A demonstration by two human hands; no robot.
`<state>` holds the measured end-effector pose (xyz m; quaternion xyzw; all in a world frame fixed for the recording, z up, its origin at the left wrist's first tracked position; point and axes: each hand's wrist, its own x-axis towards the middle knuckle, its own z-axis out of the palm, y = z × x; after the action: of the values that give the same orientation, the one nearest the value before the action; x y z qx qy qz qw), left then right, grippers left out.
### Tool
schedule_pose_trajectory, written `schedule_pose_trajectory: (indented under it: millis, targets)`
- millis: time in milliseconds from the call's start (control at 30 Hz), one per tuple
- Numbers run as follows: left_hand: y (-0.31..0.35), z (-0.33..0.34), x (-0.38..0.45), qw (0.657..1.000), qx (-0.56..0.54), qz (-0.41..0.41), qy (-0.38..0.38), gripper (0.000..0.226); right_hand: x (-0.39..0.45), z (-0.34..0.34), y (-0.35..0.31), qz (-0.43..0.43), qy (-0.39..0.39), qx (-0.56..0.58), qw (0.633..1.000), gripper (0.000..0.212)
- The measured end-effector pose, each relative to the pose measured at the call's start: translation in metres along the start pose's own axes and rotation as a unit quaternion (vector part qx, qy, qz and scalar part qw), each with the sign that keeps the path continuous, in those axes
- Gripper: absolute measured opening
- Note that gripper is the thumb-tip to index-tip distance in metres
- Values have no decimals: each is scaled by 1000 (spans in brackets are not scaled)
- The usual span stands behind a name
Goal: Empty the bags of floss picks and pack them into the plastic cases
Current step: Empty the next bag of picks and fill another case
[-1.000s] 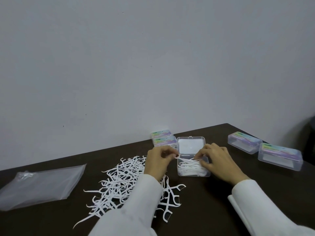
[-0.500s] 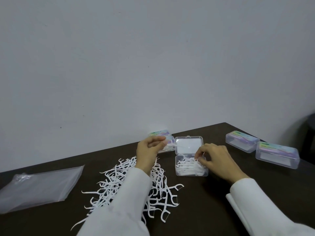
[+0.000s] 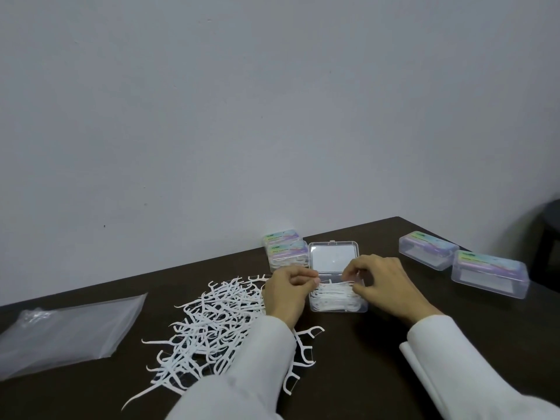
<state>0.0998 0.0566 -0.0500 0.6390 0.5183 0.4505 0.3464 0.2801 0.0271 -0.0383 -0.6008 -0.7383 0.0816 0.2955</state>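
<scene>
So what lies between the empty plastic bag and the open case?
In the head view, the loose pile of floss picks lies between the empty bag and the open case; the left hand reaches over the pile's right edge.

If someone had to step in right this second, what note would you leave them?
Left hand: pinching floss picks at the open case.
Right hand: fingers on the picks in that case; grip unclear.
Done: bag emptied and lying flat at left; two cases stacked behind hold picks.
Left: fill and shut this case, then pack the loose pile into the two closed cases at right.
</scene>
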Motion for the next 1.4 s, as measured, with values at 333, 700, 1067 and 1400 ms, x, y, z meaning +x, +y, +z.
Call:
schedule_pose_trajectory:
  millis: [333,700,1067,1400]
  targets:
    - [7,-29,-9,992,75,75,-71,21,-1,7,-17,-33,4,3,999,13]
    - [-20,-138,-52,975,188,73,-93,20,-15,26,-79,-151,-129,-11,980,34]
    - [-54,-214,-84,949,249,21,-190,52,-21,31,-71,-166,-211,-57,962,37]
    - [-57,-188,-79,974,192,68,-101,42,-15,52,-111,-250,-109,-141,952,25]
